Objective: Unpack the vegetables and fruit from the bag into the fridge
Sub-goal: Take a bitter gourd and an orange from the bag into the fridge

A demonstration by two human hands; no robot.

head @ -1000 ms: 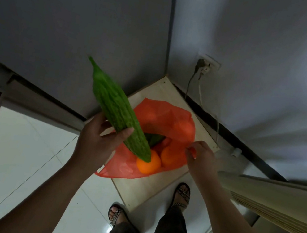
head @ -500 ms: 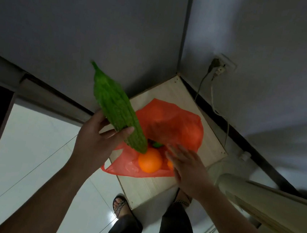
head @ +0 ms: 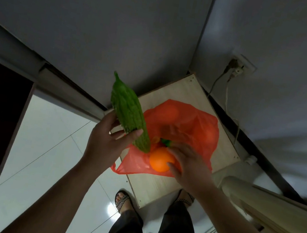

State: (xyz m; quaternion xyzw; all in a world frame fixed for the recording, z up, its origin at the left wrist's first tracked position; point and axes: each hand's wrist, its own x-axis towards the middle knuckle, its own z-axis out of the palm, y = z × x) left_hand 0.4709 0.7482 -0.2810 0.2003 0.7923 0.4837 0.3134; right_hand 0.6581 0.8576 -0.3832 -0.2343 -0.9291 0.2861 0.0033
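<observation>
Your left hand (head: 106, 143) holds a long, bumpy green bitter gourd (head: 127, 110). Your fingers and thumb wrap round its lower part. The gourd is up in the air, tilted, with its pointy tip aimed up and to the left. Its lower end hangs just over the open mouth of the bag (head: 183, 125).

The bag is thin red-orange plastic. It sits on a small light wooden desk (head: 157, 185) pushed into the corner where two grey walls meet.

Your right hand (head: 189, 166) reaches into the near side of the bag and holds a round orange (head: 158, 162). Your fingers lie over its top and your thumb is on its near side. The orange is still in the bag, at the near edge.

Deeper in the bag you can see a bit of something green (head: 166, 142). More round shapes show through the plastic on the right side (head: 208, 135).

On the far right wall there is a socket (head: 241, 66) with plugs in it, and cords hang down from it.

The floor (head: 44, 139) is shiny white tile. Your feet in sandals (head: 122, 200) stand near the desk.
</observation>
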